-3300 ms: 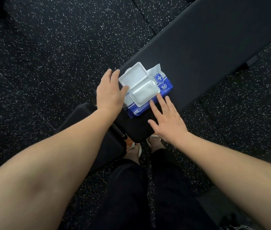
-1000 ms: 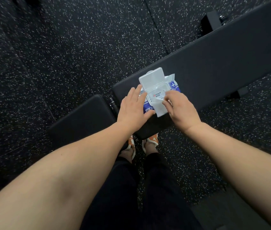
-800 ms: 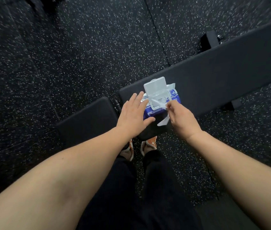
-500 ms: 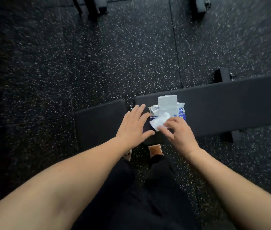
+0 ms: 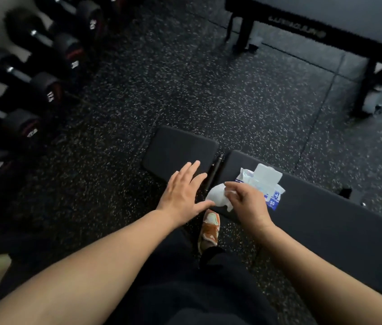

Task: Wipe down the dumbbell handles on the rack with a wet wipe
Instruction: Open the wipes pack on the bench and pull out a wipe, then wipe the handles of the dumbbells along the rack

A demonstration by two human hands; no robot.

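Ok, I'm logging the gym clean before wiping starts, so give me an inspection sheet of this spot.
Surface: black padded bench, in two pads with a gap between; speckled rubber floor.
Job's things: wipe pulled out, clear of the wipes pack; pack lies on the bench, lid open. Dumbbells racked at far left, untouched.
Clutter: nothing seen.
Grippers: right hand pinches the wipe; left hand open, fingers spread, over the bench gap.
Cables: nothing seen.
Surroundings: second bench at top right; person's orange shoe on the floor.
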